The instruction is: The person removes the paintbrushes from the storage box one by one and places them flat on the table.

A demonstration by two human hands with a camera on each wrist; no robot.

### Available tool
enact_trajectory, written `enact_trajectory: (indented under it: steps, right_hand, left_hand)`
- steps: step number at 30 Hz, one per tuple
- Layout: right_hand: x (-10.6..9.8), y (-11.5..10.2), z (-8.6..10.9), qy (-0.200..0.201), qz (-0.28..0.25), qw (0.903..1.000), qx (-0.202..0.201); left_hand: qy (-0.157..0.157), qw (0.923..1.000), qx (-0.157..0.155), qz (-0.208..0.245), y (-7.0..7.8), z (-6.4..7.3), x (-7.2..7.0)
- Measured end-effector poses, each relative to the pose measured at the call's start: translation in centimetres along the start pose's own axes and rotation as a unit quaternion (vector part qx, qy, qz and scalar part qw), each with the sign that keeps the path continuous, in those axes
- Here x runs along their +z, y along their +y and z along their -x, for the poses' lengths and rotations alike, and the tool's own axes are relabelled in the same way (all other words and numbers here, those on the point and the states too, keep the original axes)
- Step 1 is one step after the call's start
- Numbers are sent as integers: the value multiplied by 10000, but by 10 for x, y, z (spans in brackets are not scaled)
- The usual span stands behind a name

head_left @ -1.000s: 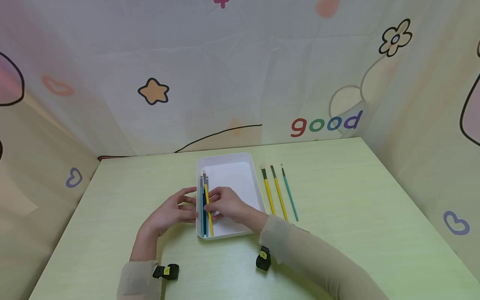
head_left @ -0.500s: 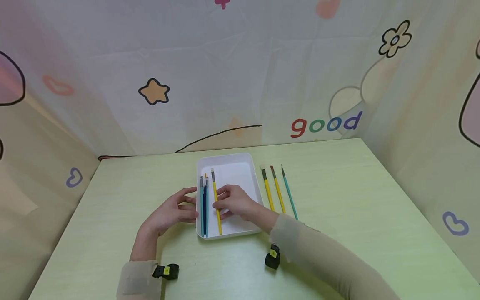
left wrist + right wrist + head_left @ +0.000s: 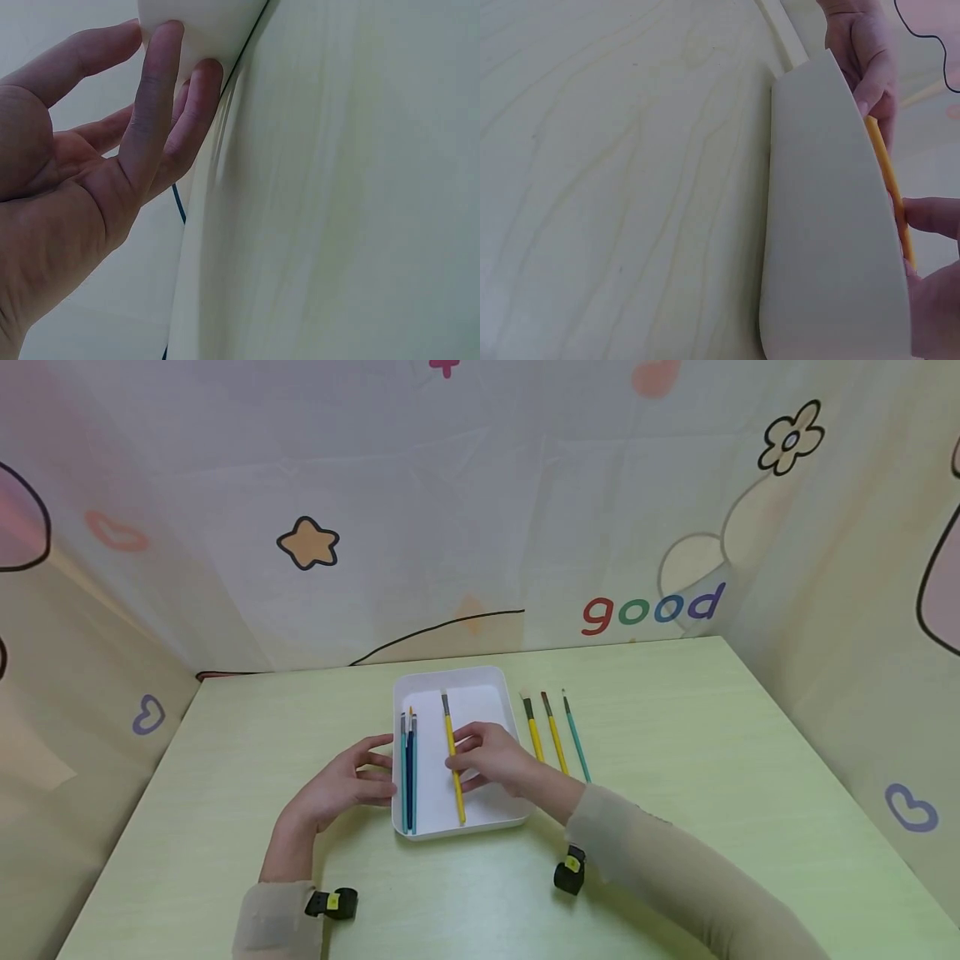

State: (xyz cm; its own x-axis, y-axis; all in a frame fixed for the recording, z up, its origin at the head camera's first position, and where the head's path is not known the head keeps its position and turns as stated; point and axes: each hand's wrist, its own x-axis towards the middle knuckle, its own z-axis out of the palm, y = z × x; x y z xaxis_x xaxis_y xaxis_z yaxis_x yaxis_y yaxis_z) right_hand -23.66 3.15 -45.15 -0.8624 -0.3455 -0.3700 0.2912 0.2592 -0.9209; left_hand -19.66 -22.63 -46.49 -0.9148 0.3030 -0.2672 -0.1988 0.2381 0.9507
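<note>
As right hand [image 3: 497, 758] shifted rightward, brush [image 3: 452, 739] (yellow) followed.

Saw a pale cloth [image 3: 480, 502] closing off the back and both sides of a pale, wood-grained table [image 3: 712, 760]. Noted a black-edged orange star [image 3: 308, 543], a flower [image 3: 791, 439] at upper right, purple hearts [image 3: 148, 716] at either side and coloured "good" lettering [image 3: 657, 608] low down. Found soft light.
</note>
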Motion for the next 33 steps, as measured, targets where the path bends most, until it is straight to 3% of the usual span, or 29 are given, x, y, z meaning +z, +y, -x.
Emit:
enact_trajectory:
  steps: [33]
  right_hand:
    - [-59, 5, 35, 96, -45, 9995, -305]
  left_hand:
    - [-26, 9999, 132, 6, -5, -2, -2]
